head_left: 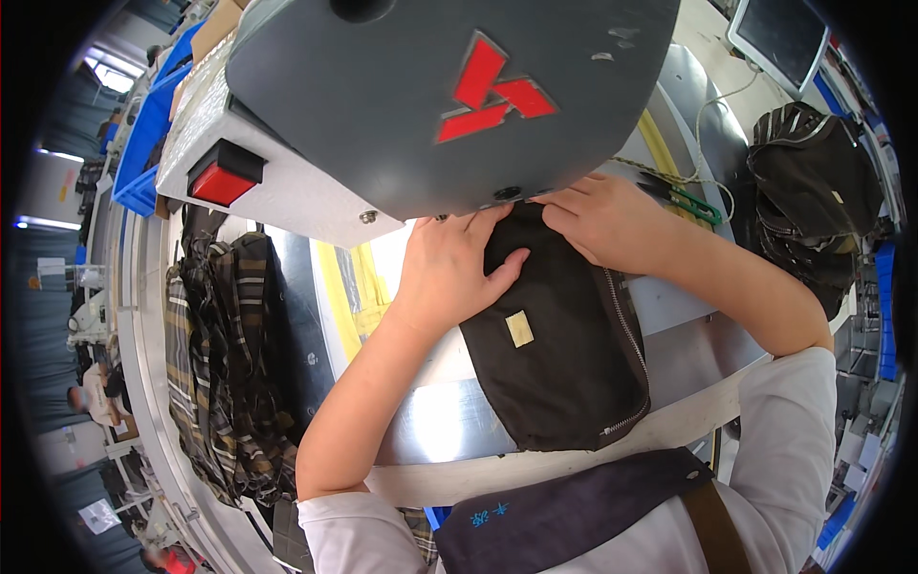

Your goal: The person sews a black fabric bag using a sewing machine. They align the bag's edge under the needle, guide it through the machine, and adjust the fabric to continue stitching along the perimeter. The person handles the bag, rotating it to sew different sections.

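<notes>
A dark fabric piece (555, 354) with a long zipper and a pale patch lies under the grey head (382, 77) of a sewing machine, which bears a red emblem. My left hand (459, 258) rests on the fabric's upper left, fingers apart and thumb stretched out, some fingertips at the head's lower edge. My right hand (598, 215) has its fingers curled onto the fabric's upper right, close under the head, their tips partly hidden. Green-handled snips (698, 206) lie just behind my right hand.
Plaid fabric (220, 364) is heaped at the left, dark bags (803, 182) at the right. Blue bins (139, 167) stand upper left, a screen (775, 43) upper right. A white housing (287, 191) with a red switch adjoins the head. A co-worker (100, 392) is at the far left.
</notes>
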`<move>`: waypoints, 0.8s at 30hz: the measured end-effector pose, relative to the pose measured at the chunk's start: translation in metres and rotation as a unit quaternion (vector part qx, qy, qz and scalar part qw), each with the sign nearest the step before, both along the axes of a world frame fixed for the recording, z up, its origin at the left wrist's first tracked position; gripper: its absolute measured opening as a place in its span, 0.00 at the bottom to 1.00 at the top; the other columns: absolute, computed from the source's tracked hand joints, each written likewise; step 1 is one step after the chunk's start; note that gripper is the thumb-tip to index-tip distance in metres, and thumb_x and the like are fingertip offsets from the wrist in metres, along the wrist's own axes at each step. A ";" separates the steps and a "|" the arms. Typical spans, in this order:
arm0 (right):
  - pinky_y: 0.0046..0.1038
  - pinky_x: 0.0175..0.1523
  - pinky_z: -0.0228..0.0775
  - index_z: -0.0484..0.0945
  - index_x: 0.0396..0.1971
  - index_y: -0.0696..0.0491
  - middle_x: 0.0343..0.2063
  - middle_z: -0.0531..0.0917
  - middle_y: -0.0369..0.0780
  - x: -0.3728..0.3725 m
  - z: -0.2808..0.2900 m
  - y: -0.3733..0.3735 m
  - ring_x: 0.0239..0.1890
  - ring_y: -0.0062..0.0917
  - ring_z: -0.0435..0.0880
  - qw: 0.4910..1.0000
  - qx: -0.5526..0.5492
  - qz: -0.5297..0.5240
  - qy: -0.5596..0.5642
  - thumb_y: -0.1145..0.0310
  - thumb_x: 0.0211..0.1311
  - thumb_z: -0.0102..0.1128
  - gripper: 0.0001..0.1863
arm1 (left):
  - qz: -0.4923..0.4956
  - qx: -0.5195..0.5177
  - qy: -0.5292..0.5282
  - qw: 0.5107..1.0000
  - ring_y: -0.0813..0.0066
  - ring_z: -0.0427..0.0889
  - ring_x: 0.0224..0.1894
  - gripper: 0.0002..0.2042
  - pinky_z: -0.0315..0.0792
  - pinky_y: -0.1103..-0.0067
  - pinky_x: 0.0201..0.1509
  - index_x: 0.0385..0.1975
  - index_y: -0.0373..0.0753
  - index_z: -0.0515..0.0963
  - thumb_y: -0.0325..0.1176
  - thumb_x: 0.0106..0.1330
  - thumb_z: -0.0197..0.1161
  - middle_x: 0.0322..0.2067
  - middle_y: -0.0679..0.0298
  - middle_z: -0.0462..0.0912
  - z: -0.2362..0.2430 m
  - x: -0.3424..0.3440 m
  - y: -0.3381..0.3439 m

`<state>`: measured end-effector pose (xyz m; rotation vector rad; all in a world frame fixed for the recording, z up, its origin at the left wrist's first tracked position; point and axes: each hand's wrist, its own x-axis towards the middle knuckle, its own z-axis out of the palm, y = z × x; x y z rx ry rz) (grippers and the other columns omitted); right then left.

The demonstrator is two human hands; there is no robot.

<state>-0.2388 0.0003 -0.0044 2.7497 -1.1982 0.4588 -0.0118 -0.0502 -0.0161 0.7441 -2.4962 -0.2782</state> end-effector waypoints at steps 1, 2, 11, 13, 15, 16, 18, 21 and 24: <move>0.32 0.55 0.74 0.77 0.36 0.58 0.49 0.80 0.44 0.000 0.000 0.000 0.51 0.33 0.80 1.000 -0.001 -0.001 0.000 0.73 0.53 0.56 0.10 | 0.000 -0.003 0.000 1.000 0.59 0.83 0.42 0.21 0.76 0.71 0.42 0.44 0.36 0.79 0.37 0.50 0.71 0.43 0.58 0.83 0.000 0.000 0.000; 0.32 0.55 0.74 0.77 0.35 0.58 0.49 0.80 0.44 0.001 0.000 0.001 0.51 0.33 0.80 1.000 -0.002 -0.003 -0.001 0.73 0.53 0.56 0.10 | 0.000 -0.006 0.000 1.000 0.60 0.83 0.42 0.21 0.75 0.71 0.42 0.44 0.36 0.79 0.37 0.50 0.71 0.43 0.59 0.83 0.000 0.001 0.000; 0.32 0.46 0.75 0.75 0.31 0.55 0.46 0.78 0.40 0.020 -0.014 0.018 0.47 0.32 0.80 0.992 -0.027 -0.077 -0.098 0.73 0.52 0.61 0.07 | -0.008 0.044 0.001 0.999 0.59 0.78 0.44 0.20 0.70 0.68 0.54 0.44 0.36 0.79 0.39 0.52 0.70 0.45 0.61 0.80 0.007 0.015 0.009; 0.32 0.44 0.75 0.74 0.30 0.54 0.44 0.78 0.39 0.025 -0.015 0.020 0.45 0.33 0.79 0.989 -0.017 -0.096 -0.115 0.73 0.52 0.64 0.08 | -0.016 0.020 0.021 0.999 0.59 0.79 0.43 0.18 0.72 0.69 0.51 0.42 0.34 0.79 0.37 0.54 0.69 0.43 0.59 0.80 0.006 0.023 0.008; 0.32 0.43 0.75 0.74 0.31 0.54 0.42 0.78 0.39 0.030 -0.015 0.022 0.44 0.34 0.79 0.989 -0.002 -0.100 -0.109 0.73 0.52 0.65 0.09 | 0.021 0.034 0.031 0.999 0.58 0.79 0.41 0.16 0.73 0.70 0.48 0.40 0.33 0.79 0.37 0.56 0.68 0.40 0.57 0.80 0.005 0.021 0.009; 0.31 0.42 0.75 0.74 0.32 0.54 0.40 0.77 0.39 0.031 -0.016 0.020 0.43 0.33 0.79 0.988 -0.013 -0.087 -0.127 0.73 0.52 0.64 0.09 | 0.065 0.059 0.031 0.996 0.57 0.79 0.40 0.15 0.73 0.70 0.46 0.39 0.33 0.80 0.37 0.57 0.68 0.38 0.56 0.80 0.005 0.020 0.009; 0.30 0.40 0.75 0.75 0.33 0.55 0.37 0.77 0.38 0.029 -0.018 0.017 0.40 0.32 0.78 0.984 -0.035 -0.063 -0.162 0.73 0.52 0.62 0.08 | 0.178 0.110 0.029 0.977 0.54 0.79 0.34 0.14 0.73 0.68 0.38 0.34 0.31 0.79 0.38 0.59 0.67 0.28 0.53 0.78 0.001 0.009 0.005; 0.29 0.40 0.75 0.75 0.33 0.55 0.37 0.77 0.39 0.030 -0.018 0.018 0.40 0.33 0.78 0.984 -0.035 -0.048 -0.170 0.73 0.52 0.62 0.08 | 0.223 0.182 -0.034 0.957 0.53 0.80 0.31 0.14 0.74 0.68 0.37 0.34 0.31 0.79 0.38 0.60 0.66 0.26 0.52 0.80 0.008 -0.006 0.001; 0.29 0.41 0.74 0.75 0.32 0.55 0.36 0.77 0.39 0.027 -0.020 0.042 0.40 0.33 0.77 0.985 -0.006 -0.050 -0.166 0.72 0.52 0.62 0.08 | 0.157 0.311 -0.022 0.937 0.73 0.76 0.26 0.10 0.71 0.78 0.34 0.36 0.32 0.79 0.32 0.62 0.64 0.24 0.61 0.80 0.026 -0.004 0.013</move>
